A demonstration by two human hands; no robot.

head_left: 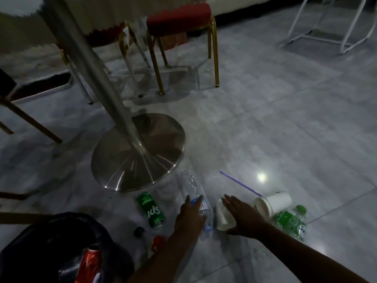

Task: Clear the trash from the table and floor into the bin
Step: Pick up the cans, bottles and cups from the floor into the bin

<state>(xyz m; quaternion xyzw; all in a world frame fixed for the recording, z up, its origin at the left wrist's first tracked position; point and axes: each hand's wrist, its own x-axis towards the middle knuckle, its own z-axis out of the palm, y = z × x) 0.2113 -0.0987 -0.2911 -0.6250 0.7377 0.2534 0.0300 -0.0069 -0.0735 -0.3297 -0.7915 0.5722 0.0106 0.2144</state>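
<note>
Trash lies on the grey tiled floor in front of me. My left hand (189, 218) rests on a clear plastic water bottle (192, 186) that lies flat, fingers curling around its labelled part. My right hand (241, 216) lies flat with fingers spread over a white paper cup (222, 218) on its side. A green soda can (150, 209) lies left of the bottle. To the right are a white cup with a lid (274, 203), a purple straw (240, 183) and a crushed green-labelled bottle (289, 220). A dark bin bag (47, 242) at the lower left holds a red can (89, 262).
A metal table pedestal with a round base (138, 152) stands just beyond the trash. Red-cushioned chairs with gold legs (181, 23) stand behind it. A white wire frame (326, 25) is at the far right. A black cap (139, 231) and a red object (157, 243) lie near the bag.
</note>
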